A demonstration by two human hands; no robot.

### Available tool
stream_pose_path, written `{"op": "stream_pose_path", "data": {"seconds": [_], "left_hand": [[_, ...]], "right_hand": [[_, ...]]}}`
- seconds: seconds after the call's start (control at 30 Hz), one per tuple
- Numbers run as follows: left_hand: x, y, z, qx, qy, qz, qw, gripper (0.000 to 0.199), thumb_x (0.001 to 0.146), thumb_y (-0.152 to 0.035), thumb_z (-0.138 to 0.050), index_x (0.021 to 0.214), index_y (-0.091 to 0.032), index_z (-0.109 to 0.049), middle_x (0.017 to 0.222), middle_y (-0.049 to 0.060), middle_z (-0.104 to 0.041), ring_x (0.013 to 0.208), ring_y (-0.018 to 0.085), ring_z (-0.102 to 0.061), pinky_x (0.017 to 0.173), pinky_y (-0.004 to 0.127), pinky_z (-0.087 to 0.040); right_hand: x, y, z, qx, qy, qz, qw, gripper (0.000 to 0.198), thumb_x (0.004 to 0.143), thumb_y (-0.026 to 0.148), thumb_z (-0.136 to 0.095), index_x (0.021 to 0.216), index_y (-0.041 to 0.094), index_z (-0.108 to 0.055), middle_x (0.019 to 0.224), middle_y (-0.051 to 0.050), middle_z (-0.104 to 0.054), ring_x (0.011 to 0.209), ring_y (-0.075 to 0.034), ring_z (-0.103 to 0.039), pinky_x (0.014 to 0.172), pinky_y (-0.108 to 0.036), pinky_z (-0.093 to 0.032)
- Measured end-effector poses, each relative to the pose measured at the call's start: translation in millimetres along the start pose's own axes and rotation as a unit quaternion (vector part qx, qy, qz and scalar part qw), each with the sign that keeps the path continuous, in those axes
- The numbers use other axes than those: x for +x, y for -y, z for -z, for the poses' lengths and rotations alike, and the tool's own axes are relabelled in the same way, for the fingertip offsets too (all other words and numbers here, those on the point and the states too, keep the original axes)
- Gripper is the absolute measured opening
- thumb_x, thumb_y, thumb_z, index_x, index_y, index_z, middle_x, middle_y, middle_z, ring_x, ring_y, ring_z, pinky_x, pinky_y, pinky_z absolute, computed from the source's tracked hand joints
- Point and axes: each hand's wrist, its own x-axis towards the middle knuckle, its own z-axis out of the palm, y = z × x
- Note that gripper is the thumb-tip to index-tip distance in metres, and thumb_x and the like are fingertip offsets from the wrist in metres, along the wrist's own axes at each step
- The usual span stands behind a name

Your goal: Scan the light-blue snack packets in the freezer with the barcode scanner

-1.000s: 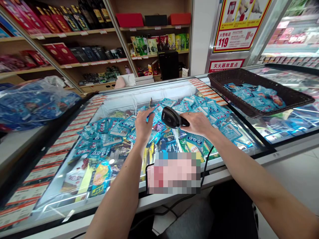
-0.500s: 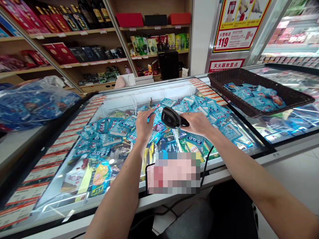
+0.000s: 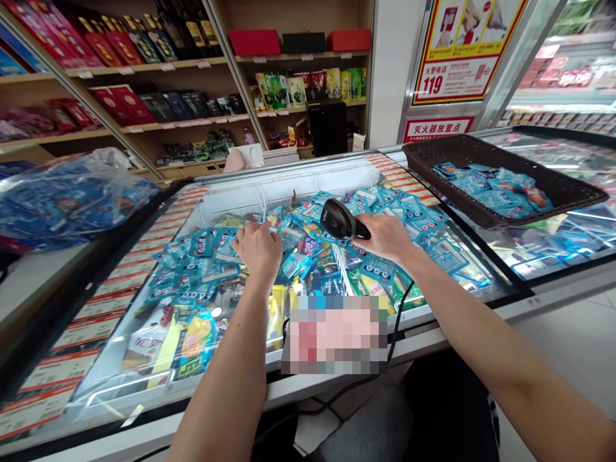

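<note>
Right hand (image 3: 385, 236) grips black scanner (image 3: 338, 219). Left hand (image 3: 260, 251) over blue packets (image 3: 206, 253), fingers bent, contact unclear. Brown basket (image 3: 564, 186) beyond right hand; plastic-wrapped bundle (image 3: 72, 199) left of left hand.

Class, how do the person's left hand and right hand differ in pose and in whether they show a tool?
The right hand grips a black scanner; the left hand shows no tool, though its fingertips are partly hidden. The left hand points forward, away from the camera, while the right hand angles inward, toward the left hand. Both hands are ungloved, held over the blue packets.
</note>
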Motion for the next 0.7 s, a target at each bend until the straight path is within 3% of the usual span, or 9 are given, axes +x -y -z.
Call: {"op": "stream_pose_path", "data": {"seconds": [0.07,0.17,0.23,0.37,0.7], "left_hand": [[-6.6,-6.9,-0.9,0.025,0.004,-0.052,0.998,0.036,0.089,-0.036,-0.044,0.116,-0.021,-0.064,0.124,0.013,-0.059,0.115,0.031,-0.048,0.099,0.053,-0.032],[-15.0,-19.8,-5.9,0.032,0.057,-0.158,0.985,0.041,0.091,-0.045,-0.039,0.124,-0.027,-0.058,0.138,0.008,-0.05,0.127,0.028,-0.042,0.11,0.05,-0.023],[-17.5,-22.7,-10.5,0.044,0.101,-0.186,0.976,0.042,0.093,-0.043,-0.035,0.127,-0.029,-0.056,0.138,0.006,-0.051,0.129,0.026,-0.042,0.11,0.049,-0.024],[-14.4,-10.2,-17.8,0.054,0.15,-0.17,0.972,0.044,0.095,-0.037,-0.028,0.13,-0.03,-0.053,0.133,0.005,-0.056,0.122,0.026,-0.05,0.1,0.044,-0.036],[-4.5,18.1,-17.1,0.074,0.157,-0.154,0.973,0.045,0.094,-0.027,-0.027,0.132,-0.028,-0.052,0.137,0.007,-0.053,0.122,0.023,-0.051,0.106,0.044,-0.032]], "right_hand": [[-0.1,0.1,-0.1,-0.006,-0.001,-0.006,1.0,0.037,0.084,0.041,-0.055,0.113,0.019,-0.06,0.094,-0.007,-0.071,0.082,-0.021,-0.065,0.068,-0.03,-0.039],[-0.2,-0.2,-0.2,-0.015,0.002,-0.005,1.0,0.034,0.084,0.041,-0.054,0.11,0.02,-0.061,0.093,-0.006,-0.071,0.082,-0.021,-0.065,0.066,-0.03,-0.039],[-0.2,-0.9,-0.2,-0.019,0.001,-0.006,1.0,0.034,0.084,0.041,-0.054,0.109,0.02,-0.062,0.093,-0.006,-0.071,0.081,-0.022,-0.065,0.065,-0.03,-0.039],[0.1,-1.6,0.5,-0.019,-0.005,-0.023,1.0,0.034,0.085,0.043,-0.053,0.108,0.02,-0.062,0.093,-0.006,-0.072,0.08,-0.022,-0.065,0.063,-0.03,-0.038],[0.9,-1.9,2.4,-0.017,0.011,-0.044,0.999,0.034,0.085,0.044,-0.053,0.108,0.02,-0.063,0.094,-0.007,-0.071,0.081,-0.022,-0.064,0.065,-0.03,-0.039]]}}
